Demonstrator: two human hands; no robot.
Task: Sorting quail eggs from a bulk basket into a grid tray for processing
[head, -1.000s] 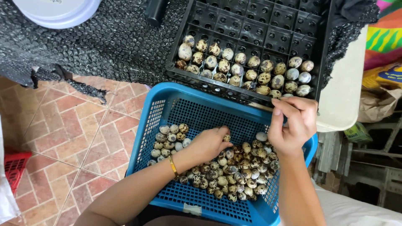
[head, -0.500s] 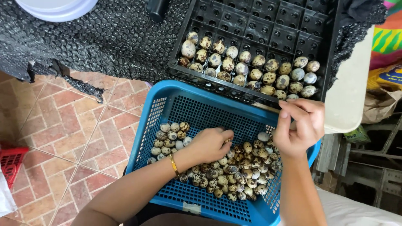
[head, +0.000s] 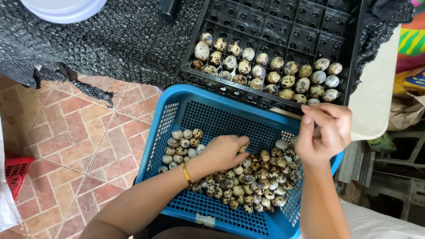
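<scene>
**A:** What sits nearest the camera?

**B:** A blue basket (head: pixel 212 117) of speckled eggs (head: pixel 248 186), heaped toward its right side, with a smaller cluster at the left wall.

**A:** And the hands?

**B:** The left hand (head: pixel 223 152), a gold bangle (head: pixel 187 173) on its wrist, lies palm down on the heap, fingers curled into the eggs; whether it grips any cannot be told. The right hand (head: pixel 323 130) hovers above the basket's far right rim, fingers bunched together with the tips close. Whatever it may pinch is hidden.

**A:** What lies beyond the basket?

**B:** A black tray (head: pixel 283 26) of square cells, just past the far rim. Its two nearest rows are filled with eggs, and a third row holds a few at the left. The rows behind stand bare.

**A:** And under it?

**B:** Black bubble wrap (head: pixel 119 40) covers the table. A white tub (head: pixel 62 6) shows at the top left edge. Terracotta floor tiles (head: pixel 66 132) spread to the left, with a red crate (head: pixel 15 170) at the edge.
</scene>
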